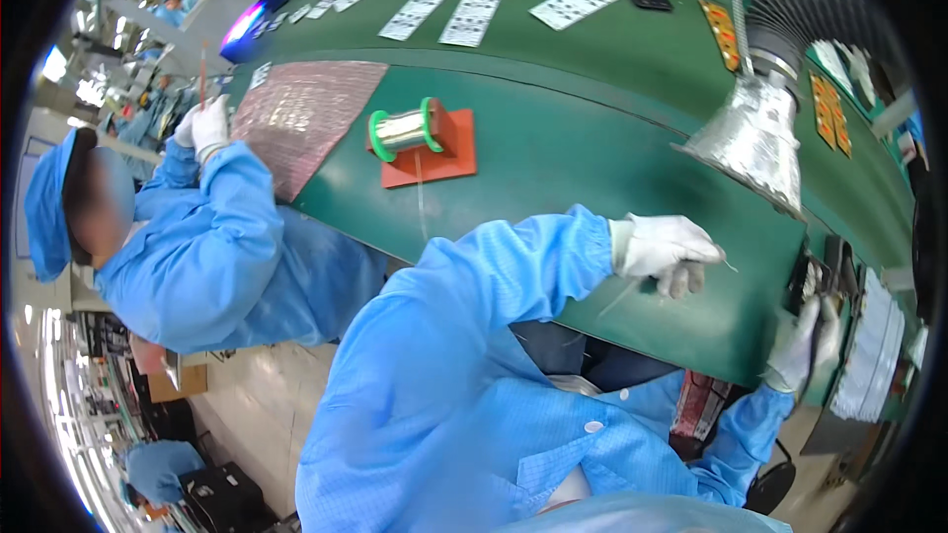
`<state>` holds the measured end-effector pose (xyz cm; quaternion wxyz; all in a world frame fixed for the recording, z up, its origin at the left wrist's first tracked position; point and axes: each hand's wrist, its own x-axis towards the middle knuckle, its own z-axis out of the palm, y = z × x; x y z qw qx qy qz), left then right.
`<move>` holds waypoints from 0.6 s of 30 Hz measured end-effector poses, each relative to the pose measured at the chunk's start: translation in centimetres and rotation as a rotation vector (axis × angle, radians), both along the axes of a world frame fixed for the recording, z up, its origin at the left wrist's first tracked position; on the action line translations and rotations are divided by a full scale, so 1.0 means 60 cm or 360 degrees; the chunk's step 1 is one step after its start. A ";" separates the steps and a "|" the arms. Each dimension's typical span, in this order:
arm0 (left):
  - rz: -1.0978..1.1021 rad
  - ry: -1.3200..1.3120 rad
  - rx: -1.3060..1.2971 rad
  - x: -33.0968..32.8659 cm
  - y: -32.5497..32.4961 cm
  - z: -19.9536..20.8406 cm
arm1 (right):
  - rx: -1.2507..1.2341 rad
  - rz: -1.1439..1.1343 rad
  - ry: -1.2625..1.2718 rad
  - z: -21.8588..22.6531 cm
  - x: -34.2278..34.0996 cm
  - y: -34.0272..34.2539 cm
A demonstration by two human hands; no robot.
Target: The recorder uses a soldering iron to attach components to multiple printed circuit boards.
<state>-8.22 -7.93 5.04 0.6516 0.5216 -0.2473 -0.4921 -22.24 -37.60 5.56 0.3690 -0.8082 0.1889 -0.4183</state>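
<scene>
My left hand (671, 249), in a white glove, is over the green bench top with its fingers pinched together. A thin strand of solder wire (732, 266) sticks out from its fingertips. Past my sleeve, a spool of solder wire (401, 128) with green flanges sits on a red stand (428, 170), a strand trailing down from it. My right hand (802, 343), also gloved and smeared by motion, reaches up at the bench's right end. Its fingertips are at some dark parts (839, 266); whether it grips one is unclear.
A silver foil-wrapped fume hood (755, 138) on a ribbed hose hangs above the bench. White sheets (869, 345) stand right of my right hand. Pink bubble wrap (301, 114) lies left, near a seated co-worker (197, 247). The conveyor (553, 39) behind carries black parts and white strips.
</scene>
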 end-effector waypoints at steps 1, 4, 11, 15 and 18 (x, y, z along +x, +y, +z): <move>-0.0051 -0.0101 -0.0013 0.003 -0.005 -0.001 | -0.0232 -0.0015 0.0065 0.008 0.016 -0.023; 0.0000 -0.0077 -0.0024 0.002 0.007 -0.007 | 0.0195 0.0229 0.0331 0.081 0.119 0.028; -0.0144 -0.0207 -0.0127 0.010 -0.024 -0.015 | 0.0796 0.1137 0.0397 -0.034 0.404 -0.195; 0.0011 0.0054 -0.0163 0.013 -0.017 -0.028 | 0.0940 0.1356 0.0329 -0.075 0.527 -0.165; -0.0042 0.0145 -0.0234 0.017 -0.007 -0.039 | 0.0988 0.1442 0.0307 -0.099 0.591 -0.142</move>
